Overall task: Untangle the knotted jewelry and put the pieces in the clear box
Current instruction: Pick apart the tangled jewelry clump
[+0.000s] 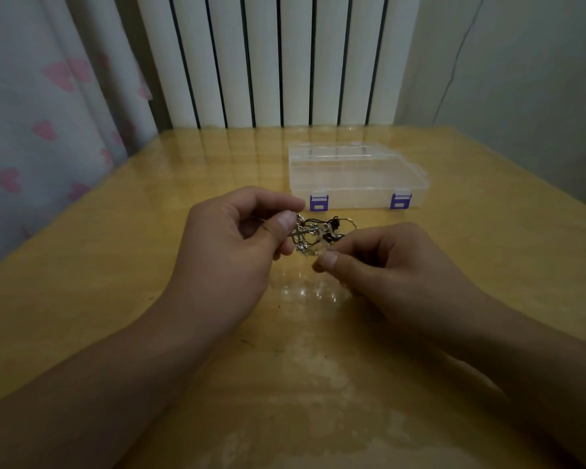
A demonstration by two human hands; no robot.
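Both your left hand (230,245) and right hand (379,262) pinch the light, limp jewelry tangle (318,236); tease loose chains gently.

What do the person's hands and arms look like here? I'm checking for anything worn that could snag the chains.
Both forearms are bare as far as the picture shows, with no sleeve in view. The left hand and the right hand wear no gloves, and no rings, bracelets or watch show on the visible fingers and wrists. The thumbnails are short and unpainted. The dim light hides finer marks.
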